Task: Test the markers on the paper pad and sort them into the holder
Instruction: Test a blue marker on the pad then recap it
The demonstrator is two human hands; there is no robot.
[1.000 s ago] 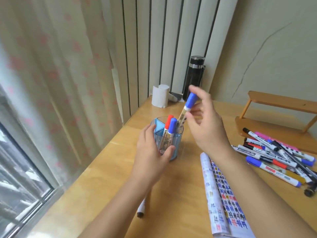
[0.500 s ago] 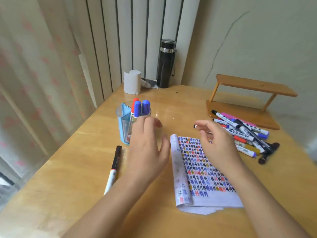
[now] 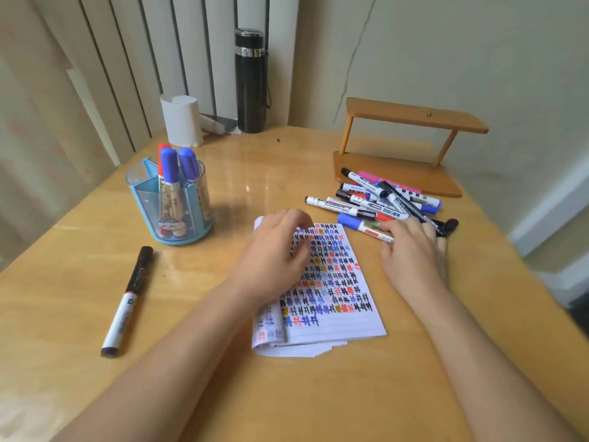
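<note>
A blue transparent holder (image 3: 178,215) stands at the left with one red-capped and two blue-capped markers (image 3: 169,173) upright in it. The paper pad (image 3: 331,282), covered in coloured test marks, lies in the middle. My left hand (image 3: 274,260) rests on the pad's upper left part, fingers loosely bent, holding nothing. My right hand (image 3: 414,250) lies palm down at the near edge of a pile of several markers (image 3: 382,199), its fingertips touching a blue-capped marker (image 3: 363,225); no grip shows. A lone black-capped marker (image 3: 127,301) lies at the left.
A black flask (image 3: 251,81) and a white paper roll (image 3: 182,121) stand at the table's far edge by the curtain. A small wooden shelf (image 3: 411,145) sits behind the marker pile. The table's right edge (image 3: 497,250) is close to my right hand.
My right hand dropped a blue-capped marker into the holder, then crossed right to the pile. My left hand left the holder and came onto the pad. The view swung right and down.
</note>
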